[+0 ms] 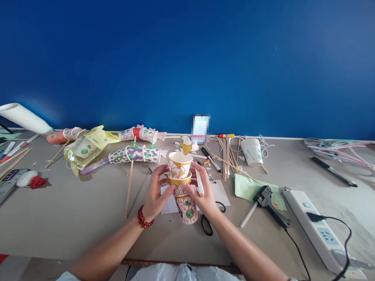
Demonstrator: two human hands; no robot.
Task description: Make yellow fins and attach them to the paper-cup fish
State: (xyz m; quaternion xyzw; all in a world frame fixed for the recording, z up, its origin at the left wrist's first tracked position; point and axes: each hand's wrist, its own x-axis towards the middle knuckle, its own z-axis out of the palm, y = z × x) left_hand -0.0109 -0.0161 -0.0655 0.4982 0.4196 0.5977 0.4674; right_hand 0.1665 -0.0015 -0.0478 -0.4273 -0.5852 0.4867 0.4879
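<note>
Between my two hands is a chain of decorated paper cups [186, 208], stacked one into another and drawn over with red, yellow and green patterns. A yellow-brown paper tail [185, 148] stands up at the rim of the top cup. My left hand [156, 193] is closed around the left side of the cups. On the other side, my right hand [205, 195] grips them too, with a white marker [200, 183] tucked between its fingers. White paper [221, 193] and black-handled scissors [207, 225] lie beneath and beside the cups, partly covered by my right hand and forearm.
Fish-shaped cup crafts [136, 155] on sticks lie to the left, near a plastic packet [88, 150]. Rightward are a glue gun [268, 201], a power strip [316, 230], wooden sticks [226, 158] and white cups [252, 151]. A phone [200, 128] leans against the blue wall.
</note>
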